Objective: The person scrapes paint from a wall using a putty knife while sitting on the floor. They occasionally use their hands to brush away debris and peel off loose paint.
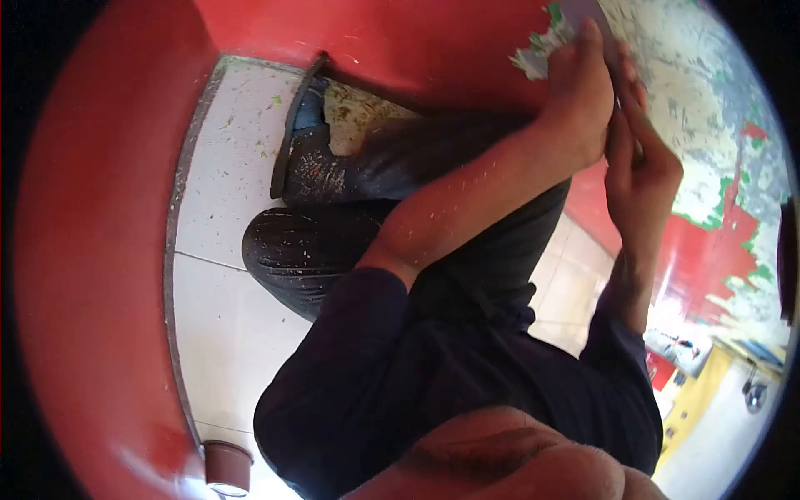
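In the head view the camera looks steeply down along the person's own body. Both hands are lifted against a red wall [400,42] whose paint is flaking off, so that pale and green patches [708,108] show on it. The left hand [579,96] lies flat, with the fingers stretched upward and pressed near the border of the flaked area, probably to give support. The right hand [637,146] is just beside it, touching it, and its fingers are closed around a thin tool [618,62], perhaps a scraper; only a narrow grey part of it is visible between the two hands, so I cannot tell its kind with certainty. It stands at the wall, at the edge of the peeled paint.

Below, the dark trousers [333,250] and one shoe [300,150] are covered with small paint chips, and chips lie also on the tiled floor [225,167]. A small brown pot [227,467] stands on the floor close to the bottom of the wall.
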`<state>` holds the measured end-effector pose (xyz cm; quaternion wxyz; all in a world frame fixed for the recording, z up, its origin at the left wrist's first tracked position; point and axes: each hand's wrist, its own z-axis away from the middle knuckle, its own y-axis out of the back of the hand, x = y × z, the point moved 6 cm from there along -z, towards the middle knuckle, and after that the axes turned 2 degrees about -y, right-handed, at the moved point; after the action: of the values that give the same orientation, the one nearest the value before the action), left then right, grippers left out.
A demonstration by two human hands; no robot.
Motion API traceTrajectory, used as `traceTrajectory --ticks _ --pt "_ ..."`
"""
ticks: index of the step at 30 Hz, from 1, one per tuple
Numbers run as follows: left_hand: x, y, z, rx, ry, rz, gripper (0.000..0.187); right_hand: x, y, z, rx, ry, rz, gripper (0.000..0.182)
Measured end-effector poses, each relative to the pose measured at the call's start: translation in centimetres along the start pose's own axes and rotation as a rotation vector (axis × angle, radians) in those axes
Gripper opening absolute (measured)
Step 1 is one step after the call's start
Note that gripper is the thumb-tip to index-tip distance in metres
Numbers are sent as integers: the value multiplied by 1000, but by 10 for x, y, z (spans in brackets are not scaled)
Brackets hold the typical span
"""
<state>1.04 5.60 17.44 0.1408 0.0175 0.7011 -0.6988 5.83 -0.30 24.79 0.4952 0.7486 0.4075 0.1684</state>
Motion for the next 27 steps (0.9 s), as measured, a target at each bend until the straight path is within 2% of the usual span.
traceTrajectory --ticks 2,5,7,8,11,13,14,15,16,17,19,20,23,25,26,27 --pt "16 -11 10 17 46 -59 38 -6 3 -6 -47 -101 91 28" --pt "17 -11 19 -27 100 -51 38 -9 10 -1 -109 -259 -130 30" --pt "13 -13 16 -74 117 -74 38 -10 3 -14 -74 -64 -46 29" --pt "18 -7 9 -2 88 -12 37 -8 -7 -18 -105 -61 20 29" --pt "35 -5 6 -96 95 -103 35 -10 -15 -14 -192 -339 15 28" --pt "27 4 3 -100 23 -79 37 -20 -2 -7 -106 -33 27 27" --pt "11 1 6 -84 72 -41 39 -4 7 6 -42 -152 -96 25" --pt "-1 -5 9 -75 131 0 40 -5 3 1 -62 -147 -68 24" --pt "2 -10 7 -69 17 -79 42 -10 7 2 -69 -173 -19 24" --pt "-6 -8 7 -38 44 -60 42 -9 15 4 -55 -207 38 23" --pt "6 -11 15 17 75 -39 41 -12 18 3 -46 -66 101 25" --pt "6 -15 17 -100 131 -45 38 -6 23 8 -57 -165 -20 25" --pt "20 -34 11 -69 104 -133 40 -6 18 -11 -41 -275 -181 27" --pt "23 -20 10 -134 123 -55 43 -8 -2 -33 25 -29 -204 31" --pt "32 -16 -4 -193 116 -24 44 -8 -4 -30 -103 -220 25 31" --pt "40 -17 -13 -248 114 -2 46 -14 5 -25 -65 -190 -20 30"
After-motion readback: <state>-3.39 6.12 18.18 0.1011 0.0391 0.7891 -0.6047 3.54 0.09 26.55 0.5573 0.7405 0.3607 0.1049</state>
